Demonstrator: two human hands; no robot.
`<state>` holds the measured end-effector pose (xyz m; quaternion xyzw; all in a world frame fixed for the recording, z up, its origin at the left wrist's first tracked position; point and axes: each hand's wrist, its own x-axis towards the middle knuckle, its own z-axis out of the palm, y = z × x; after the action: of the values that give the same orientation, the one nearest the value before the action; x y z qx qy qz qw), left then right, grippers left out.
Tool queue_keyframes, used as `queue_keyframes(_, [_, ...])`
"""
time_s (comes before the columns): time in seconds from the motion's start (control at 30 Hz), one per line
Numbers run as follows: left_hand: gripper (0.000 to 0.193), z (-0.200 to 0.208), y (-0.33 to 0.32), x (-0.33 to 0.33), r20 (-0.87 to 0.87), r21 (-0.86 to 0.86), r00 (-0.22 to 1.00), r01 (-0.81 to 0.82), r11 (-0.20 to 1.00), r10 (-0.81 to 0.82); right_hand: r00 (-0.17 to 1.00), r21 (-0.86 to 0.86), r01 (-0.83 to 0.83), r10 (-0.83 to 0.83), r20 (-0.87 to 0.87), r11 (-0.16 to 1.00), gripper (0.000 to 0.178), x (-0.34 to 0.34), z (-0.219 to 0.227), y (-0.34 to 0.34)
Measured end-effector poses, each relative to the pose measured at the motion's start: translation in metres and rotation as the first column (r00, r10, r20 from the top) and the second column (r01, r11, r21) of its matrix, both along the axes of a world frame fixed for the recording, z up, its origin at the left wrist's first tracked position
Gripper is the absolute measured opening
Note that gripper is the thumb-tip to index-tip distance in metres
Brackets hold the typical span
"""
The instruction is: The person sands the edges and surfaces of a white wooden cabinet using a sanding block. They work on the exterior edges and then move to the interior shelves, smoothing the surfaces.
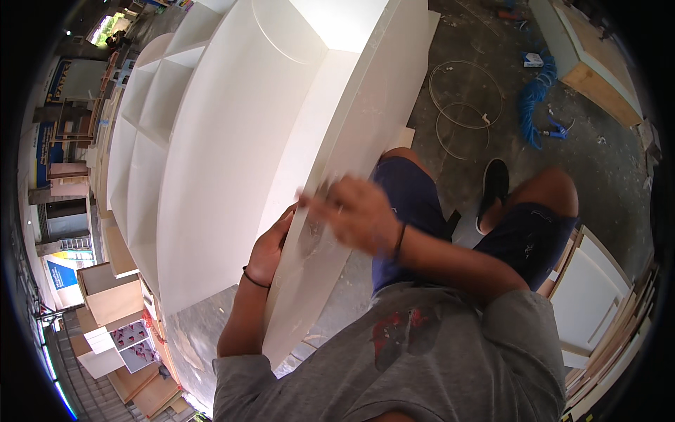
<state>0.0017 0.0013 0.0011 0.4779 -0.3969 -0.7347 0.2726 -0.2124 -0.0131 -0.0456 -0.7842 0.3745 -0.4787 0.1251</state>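
Head view: a large white unit (232,141) with curved sides and open compartments spreads around ten o'clock. Next in size, a long white panel (380,119) stands on edge beside it, slanting from just past twelve o'clock through the middle toward seven. Nearer six o'clock is the person's grey shirt (485,373), with blue shorts (517,235) showing toward four. White boards (598,281) lean between three and four o'clock; a white box with a wooden end (590,77) sits at two.

On the floor (605,169), thin looped tubing (485,118) and a blue coiled hose (531,112) lie toward two o'clock.

Near the centre, the right hand (351,214) is at the panel's upper edge, fingers curled but motion-blurred; whether they hold anything cannot be told. The left hand (268,250), toward eight o'clock, lies against that edge, its fingers partly hidden, so their grip cannot be judged. A black shoe (496,186) points up at three o'clock. Smallest are the dark wristbands (399,241), one per wrist.
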Motion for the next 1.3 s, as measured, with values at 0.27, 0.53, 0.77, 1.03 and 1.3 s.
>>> queue_keyframes(0.27, [0.062,0.014,0.009,-0.009,0.267,-0.401,0.964,0.112,0.909,-0.001,0.938,0.016,0.345,-0.345,-0.030,0.938,0.040,-0.086,0.025,-0.133])
queue_keyframes(0.53, [0.061,0.023,-0.001,-0.019,0.500,-0.353,0.865,0.235,0.906,-0.029,0.777,-0.272,0.363,-0.451,-0.439,0.891,0.043,-0.157,0.030,-0.214])
queue_keyframes(0.77, [0.052,-0.004,-0.009,0.000,-0.280,0.028,0.941,-0.188,0.982,0.189,0.906,-0.095,-0.235,0.182,-0.382,0.967,0.041,-0.011,0.036,0.003])
queue_keyframes(1.03, [0.050,0.022,-0.002,-0.019,0.327,-0.387,0.941,0.214,0.897,-0.083,0.844,-0.017,0.444,-0.424,-0.327,0.896,0.043,-0.155,0.050,-0.193])
queue_keyframes(1.3, [0.043,0.007,0.004,0.001,-0.013,-0.130,0.981,-0.193,0.973,0.193,0.931,-0.044,0.202,-0.205,-0.301,0.978,0.048,-0.064,0.031,-0.102])
